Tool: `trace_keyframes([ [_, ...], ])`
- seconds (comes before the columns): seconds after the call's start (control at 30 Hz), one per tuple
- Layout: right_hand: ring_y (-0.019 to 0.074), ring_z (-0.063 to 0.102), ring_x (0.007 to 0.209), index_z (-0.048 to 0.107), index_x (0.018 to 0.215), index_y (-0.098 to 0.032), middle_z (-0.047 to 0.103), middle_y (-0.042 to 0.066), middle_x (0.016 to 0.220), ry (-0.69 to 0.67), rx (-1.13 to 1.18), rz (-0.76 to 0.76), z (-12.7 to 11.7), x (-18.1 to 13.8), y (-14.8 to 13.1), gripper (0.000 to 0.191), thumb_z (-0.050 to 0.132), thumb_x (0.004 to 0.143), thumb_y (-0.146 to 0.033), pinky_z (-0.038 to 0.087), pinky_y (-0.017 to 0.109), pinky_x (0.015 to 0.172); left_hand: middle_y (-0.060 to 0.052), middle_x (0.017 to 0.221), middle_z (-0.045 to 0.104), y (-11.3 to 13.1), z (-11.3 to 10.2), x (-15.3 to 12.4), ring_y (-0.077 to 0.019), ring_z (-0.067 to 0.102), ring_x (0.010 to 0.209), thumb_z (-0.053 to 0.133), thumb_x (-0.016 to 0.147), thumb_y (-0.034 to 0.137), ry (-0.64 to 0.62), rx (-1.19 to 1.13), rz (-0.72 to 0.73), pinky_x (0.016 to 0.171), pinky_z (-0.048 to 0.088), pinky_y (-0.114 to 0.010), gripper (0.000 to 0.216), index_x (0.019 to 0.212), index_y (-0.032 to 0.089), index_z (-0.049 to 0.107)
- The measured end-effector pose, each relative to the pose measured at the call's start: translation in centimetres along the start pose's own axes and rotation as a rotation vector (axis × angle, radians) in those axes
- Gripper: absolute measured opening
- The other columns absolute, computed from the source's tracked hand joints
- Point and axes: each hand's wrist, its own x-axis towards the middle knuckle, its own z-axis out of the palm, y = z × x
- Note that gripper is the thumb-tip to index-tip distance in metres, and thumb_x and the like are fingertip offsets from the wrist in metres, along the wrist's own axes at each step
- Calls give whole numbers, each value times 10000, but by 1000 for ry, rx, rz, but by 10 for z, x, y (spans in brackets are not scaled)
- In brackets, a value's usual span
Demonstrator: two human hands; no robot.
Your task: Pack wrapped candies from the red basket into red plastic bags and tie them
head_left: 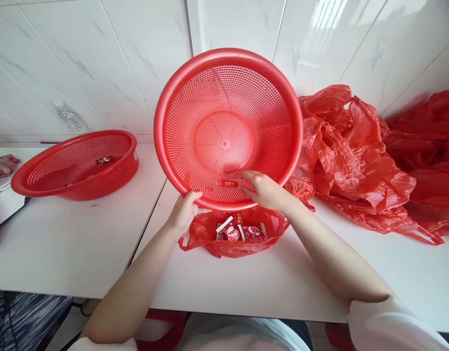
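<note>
A large red perforated plastic basket [224,87] is tipped toward me, its open side facing me. My left hand [183,213] is closed on its lower left rim. My right hand [259,187] reaches inside over the lower rim with fingers apart, beside a small red packet [229,184] on the lower wall; whether the fingertips touch it I cannot tell. Right below the basket's rim, an open red plastic bag [233,251] lies on the table, holding several red-and-white snack packets [253,231].
At left stands another red basket [107,183] with a few small packets inside. Beyond it, a co-worker's hand [1,165] is over a white tray [5,183]. Crumpled red plastic bags [359,151] are heaped at right. A clear bottle [71,118] is near the tiled wall.
</note>
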Motion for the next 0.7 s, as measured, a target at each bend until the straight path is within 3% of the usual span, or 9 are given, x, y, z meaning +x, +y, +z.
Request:
trace_keyframes([
  [0.1,237,617,1094,596,1227,-181,654,128,1167,-93,-66,-25,11,0,3,332,529,902,-159,489,379,928,-121,987,708,-4,4,-4,-315,666,1008,566,819,296,-13,49,-1,838,568,-469,279,1026,130,655],
  [0.23,211,656,951,654,1093,-172,694,116,1044,-183,-99,-28,11,-1,0,242,481,928,-143,504,346,844,-122,1025,702,-5,8,-9,-303,665,993,567,823,301,-22,80,-15,807,578,-446,308,1068,130,645],
  [0.4,160,667,827,657,1080,-173,717,59,961,-245,128,-87,-17,-4,-16,202,549,916,-219,505,282,758,-124,1031,693,0,4,-6,-288,668,970,550,829,323,20,30,8,802,574,-433,308,1054,128,632],
  [0.57,144,679,819,700,1009,-199,727,21,956,-454,231,-149,-44,-12,-36,204,545,923,-302,511,251,745,-97,980,687,5,-8,5,-260,669,938,529,817,299,89,-66,84,802,571,-417,230,964,142,610],
  [0.63,152,682,822,701,1037,-210,729,28,967,-420,147,-119,-46,-15,-39,229,506,935,-273,512,260,749,-78,944,681,7,-14,11,-237,663,920,539,795,276,149,-88,124,796,574,-392,174,896,147,598],
  [0.7,169,688,830,646,1185,-229,731,36,960,-323,41,-29,-44,-17,-37,304,491,925,-225,516,277,751,-55,886,670,9,-21,15,-211,655,874,555,766,254,212,-99,149,769,579,-361,115,816,153,580],
])
